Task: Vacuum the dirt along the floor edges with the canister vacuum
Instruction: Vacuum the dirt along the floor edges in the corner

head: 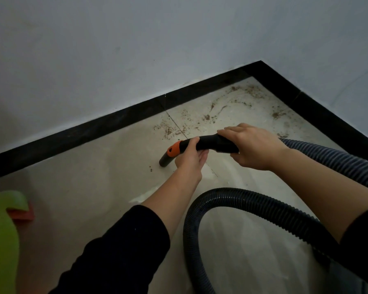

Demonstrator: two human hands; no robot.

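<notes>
hose (232,194) loops nearest you, soft and springy. the stiff handle (208,143) should feel light; your left hand (189,159) and right hand (255,147) both wrap their fingers round it, with the nozzle (165,161) just short of the dirt (168,129).

Lime-green plastic item (2,230) at lower left, partly cut off. Flat red piece (22,216) just under its lip. White walls (115,49); black skirting (94,128) meets at corner.

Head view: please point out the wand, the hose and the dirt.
wand (208,143), head view, on its black bend.
hose (253,201), head view, on the top of its loop.
dirt (168,129), head view, on the left patch.
</notes>
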